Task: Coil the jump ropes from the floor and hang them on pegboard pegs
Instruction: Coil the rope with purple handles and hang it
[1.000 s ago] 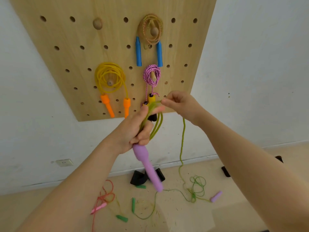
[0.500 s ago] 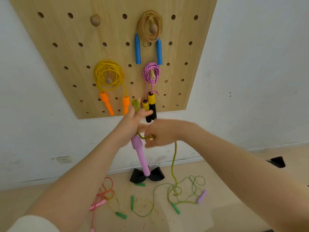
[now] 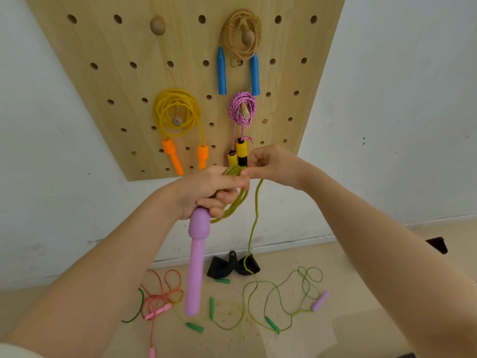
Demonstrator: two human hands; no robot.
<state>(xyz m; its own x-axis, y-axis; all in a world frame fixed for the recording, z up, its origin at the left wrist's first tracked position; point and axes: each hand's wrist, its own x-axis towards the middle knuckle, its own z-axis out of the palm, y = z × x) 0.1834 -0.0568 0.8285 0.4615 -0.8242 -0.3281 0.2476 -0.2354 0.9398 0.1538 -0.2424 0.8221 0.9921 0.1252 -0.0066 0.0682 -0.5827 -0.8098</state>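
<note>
My left hand is curled round a small bundle of green rope loops, with the lilac handle hanging straight down from under my fingers; my right hand pinches the running part of the same rope just beside the left, at the top of the loops. From there the rope drops away to the floor, where the rest lies in loose curls ending at the 2nd lilac handle. This cord is thin, soft and light, so I judge it will flop and twist rather than hold a round shape; the loops need to stay pinched in the left hand, and the right should take the cord close to the coil, not far down, or the slack will swing. The handles are the only stiff, weighty parts and will pull the coil downward once hung. On the pegboard 3 coiled ropes already hang, and 1 bare peg sits at upper left, probably the free spot. How many loops I hold I cannot count, since my fingers cover them, and the floor ropes in green and pink tangle together so I cannot tell which end belongs to which; 1 pink handle is cut off at the bottom edge
</note>
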